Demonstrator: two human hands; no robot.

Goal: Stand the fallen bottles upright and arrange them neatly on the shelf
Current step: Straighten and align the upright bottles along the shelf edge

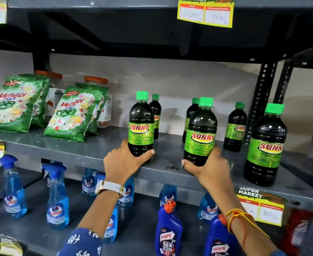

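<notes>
Several dark Sunny bottles with green caps and green labels stand upright on the grey middle shelf (96,154). My left hand (123,159) grips the base of one bottle (141,124) near the shelf's front edge. My right hand (207,166) holds the base of a second bottle (201,133), which leans slightly right. A large bottle (264,146) stands alone at the front right. Three smaller bottles stand behind: one (156,115) behind the left bottle, one (190,115) behind the right, one (235,126) further right.
Green Wheel detergent packs (72,115) and orange-lidded jars (96,82) fill the shelf's left side. Blue Colin spray bottles (56,198) and blue Harpic bottles (168,231) stand on the shelf below. A perforated upright post (261,100) bounds the right. Price tags (261,207) hang on the shelf edges.
</notes>
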